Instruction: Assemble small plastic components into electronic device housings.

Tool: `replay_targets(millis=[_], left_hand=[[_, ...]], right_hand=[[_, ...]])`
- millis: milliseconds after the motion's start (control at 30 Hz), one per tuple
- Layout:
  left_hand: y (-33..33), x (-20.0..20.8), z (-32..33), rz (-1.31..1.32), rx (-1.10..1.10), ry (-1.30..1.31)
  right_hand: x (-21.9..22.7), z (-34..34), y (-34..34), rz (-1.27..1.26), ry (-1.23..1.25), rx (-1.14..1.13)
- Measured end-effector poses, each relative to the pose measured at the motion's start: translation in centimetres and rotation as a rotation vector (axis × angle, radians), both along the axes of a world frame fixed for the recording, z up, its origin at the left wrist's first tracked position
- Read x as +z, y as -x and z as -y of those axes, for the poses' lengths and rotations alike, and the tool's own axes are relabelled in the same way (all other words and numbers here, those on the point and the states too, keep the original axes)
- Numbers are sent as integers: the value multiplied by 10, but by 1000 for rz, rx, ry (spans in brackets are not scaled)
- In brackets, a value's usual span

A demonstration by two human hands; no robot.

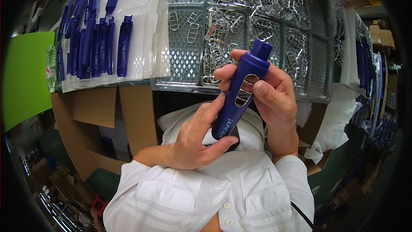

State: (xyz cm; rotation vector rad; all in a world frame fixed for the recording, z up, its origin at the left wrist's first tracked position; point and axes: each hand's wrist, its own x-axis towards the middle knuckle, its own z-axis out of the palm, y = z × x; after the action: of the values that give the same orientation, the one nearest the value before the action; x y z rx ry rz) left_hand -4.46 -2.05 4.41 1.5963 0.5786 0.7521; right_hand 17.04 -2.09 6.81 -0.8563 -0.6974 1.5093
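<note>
Between both hands I hold a dark blue tapered plastic handle [228,111], tilted with its narrower stepped end up and to the right. A silvery oval frame [244,99] with crossbars sits around an opening in its side, and light lettering runs near the lower end. My left hand [199,135] grips the lower end, thumb below and fingers along the left side. My right hand [274,90] wraps the upper part, its thumb beside the metal frame and its fingertips showing past the far side.
Beyond my hands, a compartmented clear tray [182,66] holds many loose metal frames [223,21]. Several blue plastic half shells [124,47] lie on a white textured tray [139,30] at the left. Cardboard boxes [136,111] stand below the table edge, near a clear bottle [51,66] and a green panel [28,77].
</note>
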Motion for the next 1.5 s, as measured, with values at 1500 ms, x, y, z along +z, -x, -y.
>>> replay_targets(millis=[1500], left_hand=[[-68, 18, -22, -106, -272, -338]], right_hand=[[13, 72, -50, 104, -53, -361]])
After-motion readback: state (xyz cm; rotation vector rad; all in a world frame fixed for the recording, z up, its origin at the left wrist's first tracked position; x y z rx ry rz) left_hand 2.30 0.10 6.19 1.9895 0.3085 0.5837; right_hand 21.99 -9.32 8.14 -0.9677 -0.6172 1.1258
